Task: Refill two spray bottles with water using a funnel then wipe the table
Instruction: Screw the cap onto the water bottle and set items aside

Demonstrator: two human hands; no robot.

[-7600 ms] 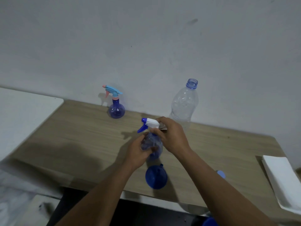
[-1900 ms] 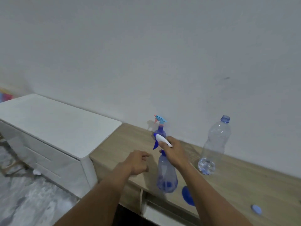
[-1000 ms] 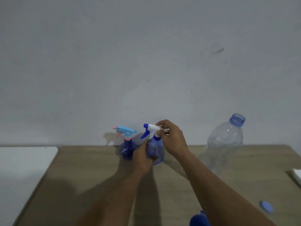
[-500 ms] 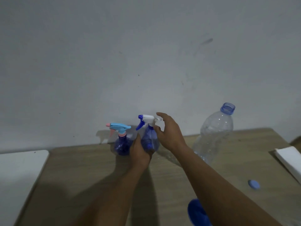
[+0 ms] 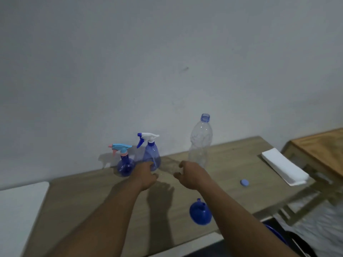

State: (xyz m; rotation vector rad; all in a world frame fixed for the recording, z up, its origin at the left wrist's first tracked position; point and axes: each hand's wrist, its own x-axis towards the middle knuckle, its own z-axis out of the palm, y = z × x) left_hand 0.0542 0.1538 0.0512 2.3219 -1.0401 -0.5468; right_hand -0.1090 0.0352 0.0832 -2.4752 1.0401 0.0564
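refill looks done. left hand (image 5: pixel 146 176), right hand (image 5: pixel 191 175) loose, empty. next: grab white cloth (image 5: pixel 284 168) at 3 o'clock, wipe table (image 5: pixel 89 197).

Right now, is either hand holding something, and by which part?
Nothing is clearly held. The right hand is empty. The left hand lies at the base of the white-topped spray bottle; touch cannot be told.

A plain grey-white wall (image 5: pixel 167 52) fills the upper frame, with one small dark smudge (image 5: pixel 185 68). Light-wood desk (image 5: pixel 83 201) stands against it; a white cabinet top (image 5: pixel 18 204) adjoins on the left, an orange-brown wooden table (image 5: pixel 323 149) stands on the right. Pale mottled floor (image 5: pixel 324 229) at lower right; lighting dim, with soft shadows on the desk.
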